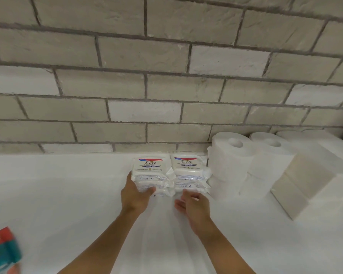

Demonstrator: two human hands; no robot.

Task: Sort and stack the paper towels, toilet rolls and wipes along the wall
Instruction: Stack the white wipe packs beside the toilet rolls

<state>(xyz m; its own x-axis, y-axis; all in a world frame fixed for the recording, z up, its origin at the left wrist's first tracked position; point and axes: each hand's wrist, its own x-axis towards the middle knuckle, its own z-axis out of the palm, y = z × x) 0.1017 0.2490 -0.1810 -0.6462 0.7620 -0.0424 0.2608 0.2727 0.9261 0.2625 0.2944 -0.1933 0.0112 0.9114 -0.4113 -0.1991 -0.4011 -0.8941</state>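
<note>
Grip check: left hand curls round the left wipes stack, right hand open and empty just before the right stack; best to square both flush, backs to wall.

We stretch both bare forearms forward. Our left hand cups the left edge of a white plastic-wrapped stack of wipes packs, thumb curled onto its front. Our right hand hovers with fingers loosely spread.

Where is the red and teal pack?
The pack lies in the head view's bottom left corner, on the white surface, far left of the wipes.
</note>
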